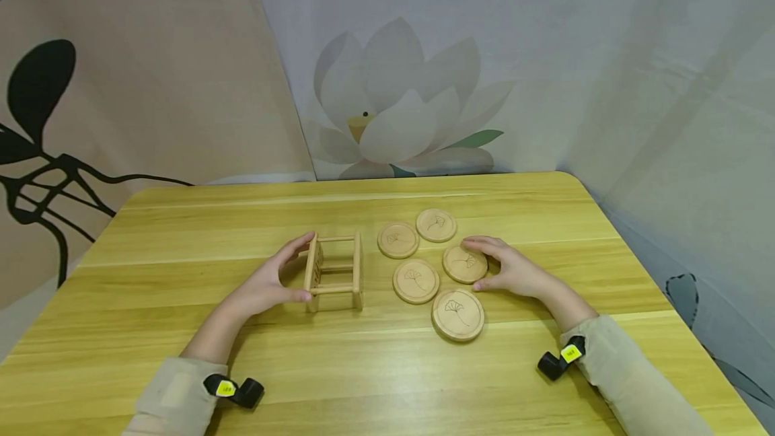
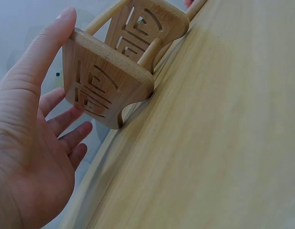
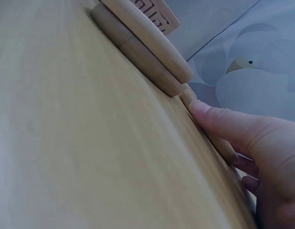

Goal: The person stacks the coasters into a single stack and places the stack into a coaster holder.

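Observation:
A small bamboo coaster holder [image 1: 336, 289], with two slotted end panels joined by round rods, stands on the table left of the discs. My left hand [image 1: 265, 282] grips its left panel, thumb at the near corner and a fingertip at the far one. Cut-out line patterns show on that panel [image 2: 102, 81] in the left wrist view. My right hand [image 1: 514, 270] pinches a round wooden coaster [image 1: 463, 265] by its right side; the thumb [image 3: 218, 117] rests on its rim. Nearest me lies another coaster [image 1: 458, 315], seemingly atop a second disc [image 3: 133, 52].
More engraved coasters lie flat between the hands: one left of centre [image 1: 416, 281], one at the back left [image 1: 397, 240] and one at the back [image 1: 436, 225]. The wooden table [image 1: 339, 382] ends at a printed cloth backdrop [image 1: 399, 86].

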Motion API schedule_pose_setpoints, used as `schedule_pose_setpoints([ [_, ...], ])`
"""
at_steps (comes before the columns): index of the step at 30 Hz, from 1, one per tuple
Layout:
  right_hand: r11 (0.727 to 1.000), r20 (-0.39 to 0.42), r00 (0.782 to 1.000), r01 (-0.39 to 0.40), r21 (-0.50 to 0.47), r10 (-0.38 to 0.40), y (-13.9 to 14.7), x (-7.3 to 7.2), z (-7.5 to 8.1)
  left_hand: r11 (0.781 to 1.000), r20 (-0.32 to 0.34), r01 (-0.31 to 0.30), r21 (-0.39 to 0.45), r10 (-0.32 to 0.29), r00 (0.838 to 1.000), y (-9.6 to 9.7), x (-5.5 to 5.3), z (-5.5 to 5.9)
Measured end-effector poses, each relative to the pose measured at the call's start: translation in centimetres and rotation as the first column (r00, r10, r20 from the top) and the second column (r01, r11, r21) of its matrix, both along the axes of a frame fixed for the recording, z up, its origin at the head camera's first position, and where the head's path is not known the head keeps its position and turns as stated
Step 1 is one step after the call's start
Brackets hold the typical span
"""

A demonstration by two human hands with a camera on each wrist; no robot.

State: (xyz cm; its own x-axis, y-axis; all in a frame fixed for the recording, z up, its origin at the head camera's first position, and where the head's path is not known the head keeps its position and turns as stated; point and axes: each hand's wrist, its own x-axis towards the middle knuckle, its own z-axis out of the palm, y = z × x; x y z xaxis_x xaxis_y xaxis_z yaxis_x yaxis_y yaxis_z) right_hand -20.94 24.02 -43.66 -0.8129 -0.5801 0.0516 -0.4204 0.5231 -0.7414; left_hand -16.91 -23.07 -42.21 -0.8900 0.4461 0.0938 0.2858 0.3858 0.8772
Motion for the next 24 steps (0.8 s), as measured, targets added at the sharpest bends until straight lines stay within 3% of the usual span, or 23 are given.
schedule_pose_setpoints([
  [24,0.999,-0.03,0.999,0.044,0.0,-0.044,-0.21,0.29,0.19,1.0,0.009,-0.004,0.004,0.004,1.0,0.09,0.13,0.11],
])
